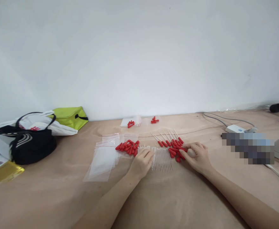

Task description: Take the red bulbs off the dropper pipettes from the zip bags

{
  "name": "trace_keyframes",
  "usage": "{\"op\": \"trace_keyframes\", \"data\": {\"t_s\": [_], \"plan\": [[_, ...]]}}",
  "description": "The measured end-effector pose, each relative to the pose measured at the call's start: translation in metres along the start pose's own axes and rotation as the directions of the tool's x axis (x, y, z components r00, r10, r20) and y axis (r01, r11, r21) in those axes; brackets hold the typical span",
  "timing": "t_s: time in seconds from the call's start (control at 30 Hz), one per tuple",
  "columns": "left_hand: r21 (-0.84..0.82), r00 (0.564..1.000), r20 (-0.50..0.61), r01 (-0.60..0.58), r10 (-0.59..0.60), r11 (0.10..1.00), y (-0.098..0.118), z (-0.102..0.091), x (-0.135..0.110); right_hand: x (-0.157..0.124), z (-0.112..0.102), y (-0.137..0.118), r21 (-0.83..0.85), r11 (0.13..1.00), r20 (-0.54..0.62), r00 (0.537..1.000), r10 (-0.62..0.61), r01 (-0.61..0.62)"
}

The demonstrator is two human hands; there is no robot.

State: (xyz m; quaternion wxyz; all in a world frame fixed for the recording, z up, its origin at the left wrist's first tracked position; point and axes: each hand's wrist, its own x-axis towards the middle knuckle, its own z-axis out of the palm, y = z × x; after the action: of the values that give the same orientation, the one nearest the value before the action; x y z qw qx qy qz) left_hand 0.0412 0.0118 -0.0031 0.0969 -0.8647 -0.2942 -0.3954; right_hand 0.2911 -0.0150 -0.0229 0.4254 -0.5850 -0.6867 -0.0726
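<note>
My left hand (142, 163) rests at the left end of a row of thin clear sticks or tubes (162, 159). Its fingers are bent and close together, and their tips hide what they may hold. Thumb and fingers of my right hand (198, 156) close on a red club-shaped piece at the edge of a red pile (175, 151). Behind this pile, several red pieces with pale thin shafts (170, 136) fan out toward the wall. Another heap of red pieces (129, 147) lies left of my left hand, on flat clear zip bags (101, 162).
Two small bags with red pieces, one left (131, 124) and one right (154, 120), lie near the wall. A black pouch (34, 146), white bag and lime-green bag (69, 116) stand at the left. A white power strip (234, 128) with cables lies at the right.
</note>
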Motion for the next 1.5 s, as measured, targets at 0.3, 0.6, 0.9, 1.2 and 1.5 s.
{"op": "trace_keyframes", "data": {"t_s": [0.3,0.6,0.9,1.2,1.5], "plan": [[-0.155,0.977,0.205,0.095,-0.062,0.983,0.01,-0.01,-0.004,0.002,0.002,-0.008,-0.004,0.998,0.002,0.998,-0.058,0.058],[-0.093,0.884,0.465,-0.007,0.05,0.996,-0.003,-0.03,-0.003,0.003,0.004,-0.011,0.006,0.994,0.041,0.993,-0.111,0.111],[-0.058,0.901,0.433,0.05,-0.02,0.997,0.008,-0.016,0.0,0.003,0.006,-0.013,0.004,0.99,0.073,0.987,-0.141,0.141],[-0.005,0.885,0.44,0.173,-0.153,0.985,0.042,0.016,0.01,0.025,0.014,-0.014,-0.08,0.996,0.08,0.995,0.055,-0.049],[0.022,0.879,0.423,0.231,-0.219,0.973,0.042,0.023,0.009,0.075,0.033,-0.036,-0.268,0.952,0.463,0.846,0.264,-0.15]]}}
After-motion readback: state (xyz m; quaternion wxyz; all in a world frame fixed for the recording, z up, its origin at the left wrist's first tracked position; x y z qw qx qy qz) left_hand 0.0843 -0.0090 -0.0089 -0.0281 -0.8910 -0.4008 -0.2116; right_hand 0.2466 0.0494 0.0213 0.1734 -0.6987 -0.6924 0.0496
